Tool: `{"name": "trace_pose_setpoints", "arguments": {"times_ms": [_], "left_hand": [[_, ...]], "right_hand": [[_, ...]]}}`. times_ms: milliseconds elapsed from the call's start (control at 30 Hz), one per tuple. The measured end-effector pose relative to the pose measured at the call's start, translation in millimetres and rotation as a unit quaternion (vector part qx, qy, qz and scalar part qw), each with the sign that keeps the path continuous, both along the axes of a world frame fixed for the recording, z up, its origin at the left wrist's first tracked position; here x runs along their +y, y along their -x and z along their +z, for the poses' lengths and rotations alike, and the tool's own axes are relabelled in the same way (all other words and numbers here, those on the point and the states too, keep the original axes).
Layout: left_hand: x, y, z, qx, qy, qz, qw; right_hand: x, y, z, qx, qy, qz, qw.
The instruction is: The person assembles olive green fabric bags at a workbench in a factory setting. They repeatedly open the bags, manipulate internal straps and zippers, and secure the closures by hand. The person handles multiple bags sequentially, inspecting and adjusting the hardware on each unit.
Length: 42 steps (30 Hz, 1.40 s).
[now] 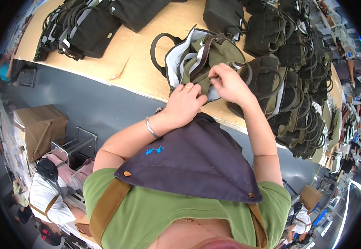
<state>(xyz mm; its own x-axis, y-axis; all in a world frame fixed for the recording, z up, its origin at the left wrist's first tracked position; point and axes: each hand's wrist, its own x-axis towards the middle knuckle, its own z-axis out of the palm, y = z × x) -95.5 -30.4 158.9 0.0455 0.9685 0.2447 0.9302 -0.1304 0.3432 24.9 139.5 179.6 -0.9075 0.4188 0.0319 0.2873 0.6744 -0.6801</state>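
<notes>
Leaning together on the left of the tan table [118,62], dark handled bags [91,35] form a cluster. Next comes the open bag [201,60], lying near the table's front edge with its mouth gaping upward. A thick, dark loop handle [152,52] arches out from its left side. Beside that, a pale, whitish inner face [174,60] spreads outward, creased, with a thin dark edge. The left hand [185,101], a ring on one finger, rests its curled fingers on the near rim; whether it pinches fabric I cannot tell. Inside, a dark brown strip [200,62] curves through the opening, alongside rumpled olive-green lining [226,54]. Over the mouth's right part, the right hand [229,85] has fingers bent and thumb near forefinger; anything between them is too small to tell. Farther right, more dark bags [267,35] stand crowded in rows.
</notes>
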Motion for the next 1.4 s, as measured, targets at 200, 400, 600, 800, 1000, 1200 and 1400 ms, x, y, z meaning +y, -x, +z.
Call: {"name": "trace_pose_setpoints", "arguments": {"times_ms": [200, 400, 600, 800, 1000, 1200, 1400], "left_hand": [[11, 16, 10, -0.133, -0.112, 0.049, 0.984], [9, 41, 82, -0.224, -0.106, -0.042, 0.968], [4, 47, 69, -0.122, -0.089, 0.072, 0.986], [10, 44, 69, -0.251, -0.077, 0.069, 0.962], [11, 44, 63, -0.250, -0.107, 0.062, 0.960], [8, 43, 63, -0.256, -0.108, 0.070, 0.958], [6, 40, 62, -0.250, -0.094, 0.108, 0.958]], "right_hand": [[14, 13, 33, -0.023, -0.013, 0.050, 0.998], [8, 45, 103, -0.065, 0.030, -0.002, 0.997], [25, 49, 98, -0.121, 0.033, 0.090, 0.988], [33, 46, 107, -0.166, 0.159, 0.162, 0.960], [40, 54, 105, -0.199, 0.181, 0.223, 0.937], [41, 59, 104, -0.229, 0.231, 0.221, 0.919], [39, 65, 104, -0.227, 0.224, 0.234, 0.918]]}}
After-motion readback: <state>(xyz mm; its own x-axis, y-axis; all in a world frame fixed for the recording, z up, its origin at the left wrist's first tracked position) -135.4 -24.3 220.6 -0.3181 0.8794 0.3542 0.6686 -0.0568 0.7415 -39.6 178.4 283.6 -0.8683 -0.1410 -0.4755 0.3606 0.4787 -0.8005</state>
